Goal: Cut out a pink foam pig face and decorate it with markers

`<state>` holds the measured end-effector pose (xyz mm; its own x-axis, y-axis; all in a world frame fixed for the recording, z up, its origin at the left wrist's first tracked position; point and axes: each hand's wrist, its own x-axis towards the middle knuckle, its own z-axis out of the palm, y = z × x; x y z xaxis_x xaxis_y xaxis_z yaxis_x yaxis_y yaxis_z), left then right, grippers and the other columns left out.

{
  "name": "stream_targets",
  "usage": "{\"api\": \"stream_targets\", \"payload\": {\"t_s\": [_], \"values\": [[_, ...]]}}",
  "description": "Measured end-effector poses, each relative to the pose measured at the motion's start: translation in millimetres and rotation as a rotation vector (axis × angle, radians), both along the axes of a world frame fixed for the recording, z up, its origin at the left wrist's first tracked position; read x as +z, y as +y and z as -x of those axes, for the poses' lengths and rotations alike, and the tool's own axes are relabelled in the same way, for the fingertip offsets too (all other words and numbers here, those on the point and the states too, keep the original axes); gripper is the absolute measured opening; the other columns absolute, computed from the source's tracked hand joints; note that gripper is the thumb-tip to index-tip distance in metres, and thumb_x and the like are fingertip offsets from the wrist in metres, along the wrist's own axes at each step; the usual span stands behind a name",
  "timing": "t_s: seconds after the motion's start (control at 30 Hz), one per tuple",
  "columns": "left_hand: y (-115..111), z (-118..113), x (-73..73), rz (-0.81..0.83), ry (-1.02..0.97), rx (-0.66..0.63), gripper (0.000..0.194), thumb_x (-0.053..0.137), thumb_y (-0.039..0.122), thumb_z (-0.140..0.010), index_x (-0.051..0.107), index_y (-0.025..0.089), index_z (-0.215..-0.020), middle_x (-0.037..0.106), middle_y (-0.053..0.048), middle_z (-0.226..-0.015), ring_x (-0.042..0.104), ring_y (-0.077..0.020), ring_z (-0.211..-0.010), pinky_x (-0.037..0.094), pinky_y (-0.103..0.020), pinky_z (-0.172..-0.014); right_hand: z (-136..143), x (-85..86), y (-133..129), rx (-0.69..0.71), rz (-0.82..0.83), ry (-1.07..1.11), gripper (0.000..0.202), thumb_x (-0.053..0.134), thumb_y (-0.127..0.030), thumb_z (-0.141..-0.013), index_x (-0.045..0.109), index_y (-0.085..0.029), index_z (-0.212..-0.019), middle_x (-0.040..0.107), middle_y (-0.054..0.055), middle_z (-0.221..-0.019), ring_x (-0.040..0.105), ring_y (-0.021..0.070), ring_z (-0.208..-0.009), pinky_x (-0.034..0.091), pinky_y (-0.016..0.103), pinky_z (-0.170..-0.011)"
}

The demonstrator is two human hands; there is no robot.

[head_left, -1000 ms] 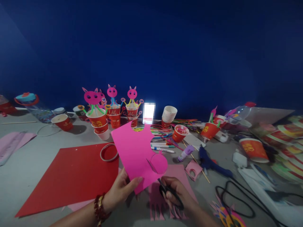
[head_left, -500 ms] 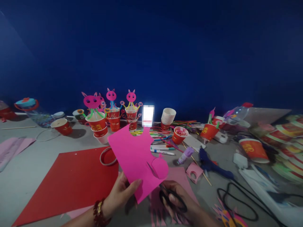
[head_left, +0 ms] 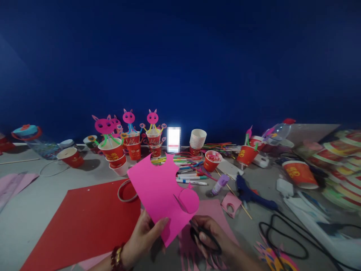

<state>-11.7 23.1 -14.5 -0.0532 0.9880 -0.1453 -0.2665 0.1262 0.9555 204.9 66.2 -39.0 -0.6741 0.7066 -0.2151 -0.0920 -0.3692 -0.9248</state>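
A bright pink sheet (head_left: 155, 192) with curved bites along its top and right edges is held up over the table. My left hand (head_left: 148, 231) grips its lower left edge, thumb on top, fingers beneath. In my right hand (head_left: 213, 235) are black-handled scissors (head_left: 204, 241). Their blades pass under the sheet, and a tip shows through a cut beside a rounded pink shape (head_left: 188, 200), which is still joined to the sheet. Beneath the hands lie paler pink paper pieces (head_left: 216, 214).
A red sheet (head_left: 84, 222) lies at left, with a tape ring (head_left: 127, 190) on it. Behind stand cups with pink animal faces (head_left: 105, 125), pens (head_left: 191, 182) and stacked cups (head_left: 197, 138). A glue stick (head_left: 220, 184) and blue glue gun (head_left: 254, 195) lie at right.
The view has shifted slightly, so the background items sit a little further left and lower. Both hands keep their holds, and the sheet and scissors look nearly the same.
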Motion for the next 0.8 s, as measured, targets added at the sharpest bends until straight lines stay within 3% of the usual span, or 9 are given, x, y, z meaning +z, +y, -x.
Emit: {"api": "stream_targets", "payload": {"t_s": [0.13, 0.5, 0.8], "values": [[0.0, -0.2, -2.4, -0.017, 0.021, -0.054, 0.040, 0.073, 0.051, -0.078, 0.052, 0.017, -0.083, 0.060, 0.004, -0.048, 0.054, -0.0106, -0.033, 0.044, -0.018, -0.034, 2.0, 2.1, -0.7, -0.020, 0.003, -0.007, 0.071, 0.071, -0.083, -0.051, 0.046, -0.019, -0.071, 0.042, -0.010, -0.048, 0.035, 0.0026, -0.034, 0.024, 0.014, -0.034], [-0.7, 0.3, -5.6, -0.068, 0.023, -0.051, 0.037, 0.072, 0.048, -0.081, 0.053, 0.017, -0.089, 0.064, 0.003, -0.053, 0.058, -0.0125, -0.034, 0.047, -0.020, -0.035, 0.2, -2.7, -1.1, -0.052, -0.022, -0.020, 0.068, 0.071, -0.080, -0.055, 0.046, -0.019, -0.070, 0.042, -0.009, -0.050, 0.035, 0.0026, -0.035, 0.024, 0.015, -0.035], [-2.2, 1.8, -0.8, -0.024, -0.021, -0.072, 0.038, 0.073, 0.048, -0.080, 0.058, 0.015, -0.090, 0.066, 0.001, -0.056, 0.058, -0.0123, -0.037, 0.047, -0.020, -0.038, 0.6, 9.8, 0.5, -0.039, -0.059, -0.043, 0.068, 0.070, -0.081, -0.056, 0.045, -0.020, -0.070, 0.042, -0.009, -0.048, 0.035, 0.0037, -0.035, 0.023, 0.016, -0.035]]}}
